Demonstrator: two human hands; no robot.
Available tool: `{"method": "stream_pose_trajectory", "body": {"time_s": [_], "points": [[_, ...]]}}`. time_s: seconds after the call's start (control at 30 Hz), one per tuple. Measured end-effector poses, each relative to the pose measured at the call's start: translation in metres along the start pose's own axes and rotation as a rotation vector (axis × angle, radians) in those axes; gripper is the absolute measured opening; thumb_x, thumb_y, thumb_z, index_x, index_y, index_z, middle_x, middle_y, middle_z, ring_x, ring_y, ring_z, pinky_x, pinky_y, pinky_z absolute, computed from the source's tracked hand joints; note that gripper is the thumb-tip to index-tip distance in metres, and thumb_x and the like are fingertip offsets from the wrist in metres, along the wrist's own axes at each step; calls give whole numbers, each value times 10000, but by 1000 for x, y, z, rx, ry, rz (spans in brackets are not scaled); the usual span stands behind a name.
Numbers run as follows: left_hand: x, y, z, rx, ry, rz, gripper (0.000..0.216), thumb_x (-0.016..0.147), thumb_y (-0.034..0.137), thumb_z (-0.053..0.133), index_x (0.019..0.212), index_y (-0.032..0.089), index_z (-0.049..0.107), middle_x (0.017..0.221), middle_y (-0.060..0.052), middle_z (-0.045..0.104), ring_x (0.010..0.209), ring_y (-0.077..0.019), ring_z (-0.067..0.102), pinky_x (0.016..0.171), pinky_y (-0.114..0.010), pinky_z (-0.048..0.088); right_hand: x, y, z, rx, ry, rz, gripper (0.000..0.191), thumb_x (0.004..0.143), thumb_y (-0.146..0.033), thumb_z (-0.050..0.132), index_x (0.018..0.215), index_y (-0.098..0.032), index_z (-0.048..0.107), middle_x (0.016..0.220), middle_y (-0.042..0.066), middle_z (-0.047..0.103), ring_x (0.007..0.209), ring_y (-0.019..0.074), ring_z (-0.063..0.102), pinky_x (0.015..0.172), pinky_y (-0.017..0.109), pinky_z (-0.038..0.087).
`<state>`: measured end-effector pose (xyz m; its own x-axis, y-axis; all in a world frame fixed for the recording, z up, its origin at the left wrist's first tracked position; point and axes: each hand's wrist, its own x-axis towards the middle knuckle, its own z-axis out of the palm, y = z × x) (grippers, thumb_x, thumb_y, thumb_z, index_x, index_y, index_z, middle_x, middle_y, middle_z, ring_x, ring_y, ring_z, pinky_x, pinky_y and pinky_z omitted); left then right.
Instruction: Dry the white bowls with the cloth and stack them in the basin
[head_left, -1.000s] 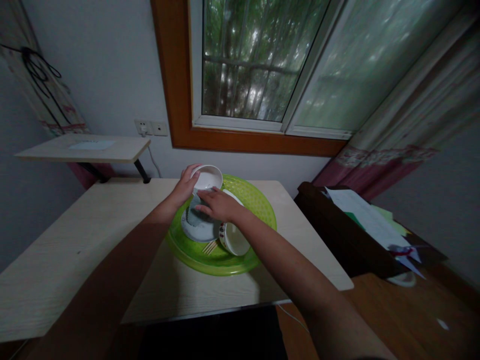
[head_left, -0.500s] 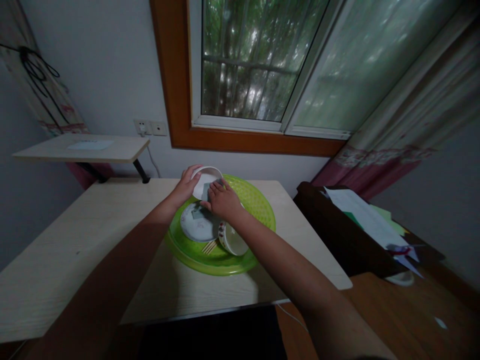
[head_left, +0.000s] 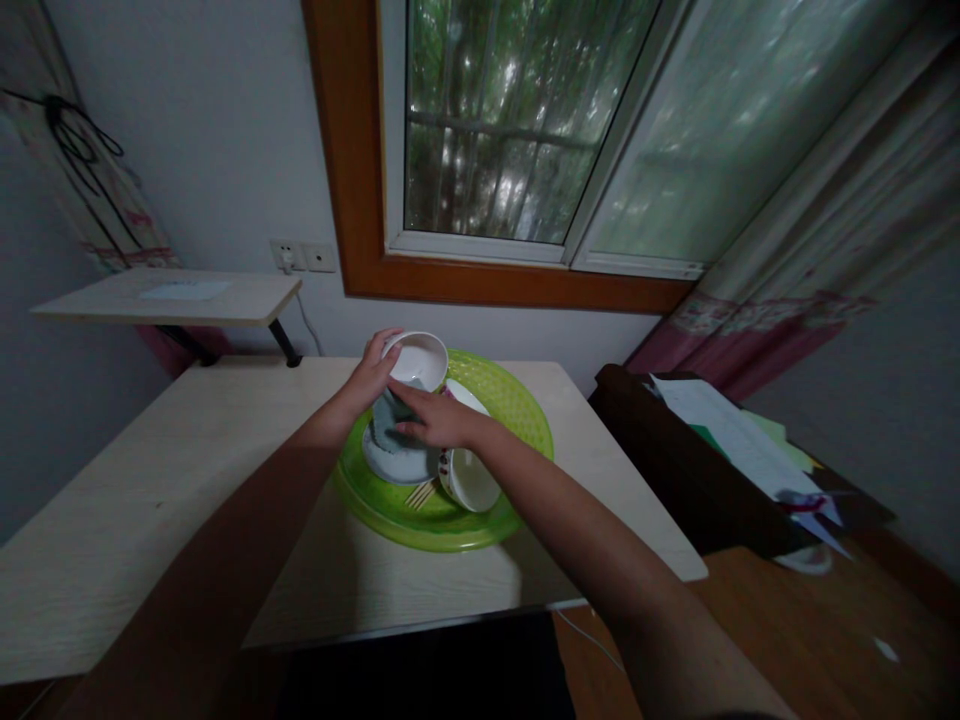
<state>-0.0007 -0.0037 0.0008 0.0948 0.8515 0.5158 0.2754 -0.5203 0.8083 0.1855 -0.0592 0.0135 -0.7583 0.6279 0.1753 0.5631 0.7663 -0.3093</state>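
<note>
While the L hand (head_left: 376,362) grips a white bowl (head_left: 420,358) by its left side in the head cam view, the R hand (head_left: 439,417) has hold of a grey cloth (head_left: 388,422) right by the bowl's near edge, tho tbh can't tell how tight bc the fingers cover part of it. Bowl's tilted w/ its opening partly facing the cam, over the far-left part of a round green tray (head_left: 517,395). Cloth hangs down in front of a whitish plate (head_left: 401,468) on the tray. Patterned bowl (head_left: 474,482) is tipped on its side just right of that plate, w/ some light-colored sticks (head_left: 421,493) near its left side. Tray's on a pale wood desk (head_left: 315,570), w/ a window (head_left: 517,130) behind, fwiw.
</note>
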Motion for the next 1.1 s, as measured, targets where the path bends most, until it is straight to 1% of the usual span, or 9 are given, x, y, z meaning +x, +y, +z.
{"method": "stream_pose_trajectory", "body": {"time_s": [0.1, 0.23, 0.4, 0.53, 0.7, 0.8, 0.9, 1.0, 1.1], "points": [[0, 0, 0, 20, -1, 4, 449, 982, 494, 441, 1356, 255, 512, 1457, -110, 512, 1408, -246, 442, 1234, -449, 286, 0, 1, 1, -55, -2, -10, 760, 985, -435, 571, 1610, -141, 254, 1595, 203, 414, 1408, 311, 513, 1132, 481, 441], [0, -5, 1, 71, -5, 7, 452, 987, 493, 429, 1368, 269, 524, 1434, -98, 527, 1396, -242, 447, 1229, -451, 292, 0, 4, 3, -293, 17, 38, 676, 1014, -500, 503, 1516, -53, 433, 1548, 227, 473, 1413, 301, 512, 1167, 435, 407], [2, -7, 2, 75, 4, -10, 476, 985, 502, 429, 1385, 263, 527, 1440, -94, 529, 1392, -236, 451, 1230, -439, 293, 1, 5, 7, -513, 135, 153, 566, 1001, -362, 511, 1417, 21, 538, 1494, 253, 527, 1430, 316, 486, 1237, 454, 306], [3, -5, 1, 20, 13, -25, 485, 989, 507, 417, 1396, 263, 518, 1470, -93, 520, 1398, -226, 453, 1232, -424, 300, 2, 2, 8, -589, 199, 192, 514, 972, -194, 465, 1411, 66, 524, 1496, 274, 512, 1453, 330, 451, 1259, 507, 249], [3, -5, -1, 31, 21, -26, 479, 986, 509, 421, 1382, 263, 533, 1466, -97, 525, 1394, -237, 462, 1233, -449, 301, 0, 3, 7, -536, 101, 87, 574, 955, -257, 492, 1437, 55, 498, 1521, 272, 487, 1449, 334, 458, 1258, 489, 259], [2, -3, -1, 33, 12, -16, 485, 990, 507, 420, 1387, 248, 526, 1466, -102, 527, 1392, -237, 467, 1236, -451, 298, -1, 6, 6, -454, 15, -12, 695, 888, -244, 562, 1499, 49, 409, 1570, 275, 418, 1465, 326, 437, 1246, 459, 287], [1, 0, -1, 26, 11, -13, 477, 996, 502, 411, 1389, 254, 518, 1476, -97, 523, 1399, -233, 464, 1237, -450, 297, -2, 6, 4, -360, 2, -73, 784, 859, -210, 560, 1566, 2, 296, 1619, 246, 351, 1476, 312, 418, 1218, 458, 333], [0, 3, -1, 23, 13, -24, 468, 995, 497, 411, 1380, 256, 523, 1486, -97, 517, 1416, -235, 450, 1246, -451, 282, -3, 4, 2, -277, 5, -77, 830, 873, -205, 528, 1609, -49, 178, 1640, 222, 324, 1462, 295, 436, 1151, 456, 420], [0, 4, -1, 6, 11, -27, 466, 990, 498, 419, 1375, 259, 528, 1491, -101, 515, 1415, -239, 454, 1246, -448, 280, -3, 1, 1, -246, 8, -81, 843, 887, -220, 531, 1614, -47, 140, 1642, 220, 321, 1461, 280, 440, 1130, 419, 444]]}}
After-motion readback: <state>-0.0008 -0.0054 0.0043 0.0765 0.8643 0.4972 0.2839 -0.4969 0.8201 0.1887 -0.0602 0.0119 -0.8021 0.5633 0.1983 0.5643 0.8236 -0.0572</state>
